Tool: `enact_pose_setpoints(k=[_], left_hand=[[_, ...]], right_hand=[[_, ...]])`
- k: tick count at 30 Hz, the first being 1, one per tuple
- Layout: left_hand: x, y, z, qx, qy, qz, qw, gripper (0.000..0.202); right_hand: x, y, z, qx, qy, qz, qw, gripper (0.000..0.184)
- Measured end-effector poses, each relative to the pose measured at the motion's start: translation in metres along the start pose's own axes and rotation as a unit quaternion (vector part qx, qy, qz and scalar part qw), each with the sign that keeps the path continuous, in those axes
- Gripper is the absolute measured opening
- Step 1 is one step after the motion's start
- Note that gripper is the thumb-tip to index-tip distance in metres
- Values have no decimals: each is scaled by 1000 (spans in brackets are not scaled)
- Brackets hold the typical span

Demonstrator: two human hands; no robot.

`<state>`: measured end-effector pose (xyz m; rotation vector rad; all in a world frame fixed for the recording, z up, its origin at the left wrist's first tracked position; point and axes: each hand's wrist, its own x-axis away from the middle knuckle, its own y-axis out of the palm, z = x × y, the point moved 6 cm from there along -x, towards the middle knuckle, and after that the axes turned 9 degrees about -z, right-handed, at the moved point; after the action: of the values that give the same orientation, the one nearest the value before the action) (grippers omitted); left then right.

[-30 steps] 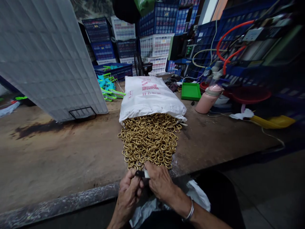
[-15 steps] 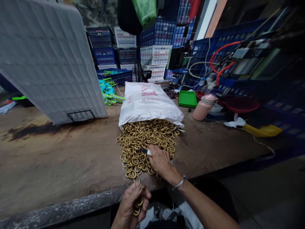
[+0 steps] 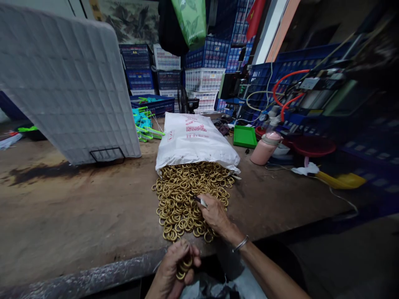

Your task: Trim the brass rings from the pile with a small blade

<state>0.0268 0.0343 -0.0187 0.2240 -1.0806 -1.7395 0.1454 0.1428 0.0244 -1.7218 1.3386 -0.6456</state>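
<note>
A heap of brass-coloured rings (image 3: 177, 203) spills from the mouth of a white printed sack (image 3: 196, 141) onto the table. My left hand (image 3: 171, 265) is curled around several rings (image 3: 184, 265) at the table's front edge, below the heap. Over the right side of the heap, my right hand (image 3: 216, 214) grips a small black-and-white tool (image 3: 200, 201), its dark tip pointing left among the rings. My palm hides most of the tool, so its exact kind cannot be made out.
A tall padded grey panel (image 3: 77, 91) stands on the left. Right of the sack are a green tray (image 3: 245, 137), a pink bottle (image 3: 264, 149) and a yellow scoop-like piece (image 3: 341, 180). Stacked crates (image 3: 204, 79) stand behind; a green bag (image 3: 190, 23) hangs overhead.
The camera has tilted up slightly. My right hand has shifted a little to the right with the tool, whose tip now shows less. My left hand stays closed on its rings.
</note>
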Motion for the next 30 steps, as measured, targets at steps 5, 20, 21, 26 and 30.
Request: enact_pose_setpoints(k=[5,20,21,26,30], left_hand=[[-15,5,14,-55,33,9,998,32],[-43,21,51,-290,170,83,938,28],[-43,21,52,-297,185,87,933,26],[-38,13,56,-381,248,124,882,20],[-29,9,62,-491,291,148,808,15]], right_hand=[[-2,4,16,-142,27,18,989,22],[20,17,-8,-480,80,-100,868,30],[21,20,-9,-485,87,-102,864,30],[23,18,-11,-404,78,-83,907,22],[24,-2,-18,-256,19,-23,966,20]])
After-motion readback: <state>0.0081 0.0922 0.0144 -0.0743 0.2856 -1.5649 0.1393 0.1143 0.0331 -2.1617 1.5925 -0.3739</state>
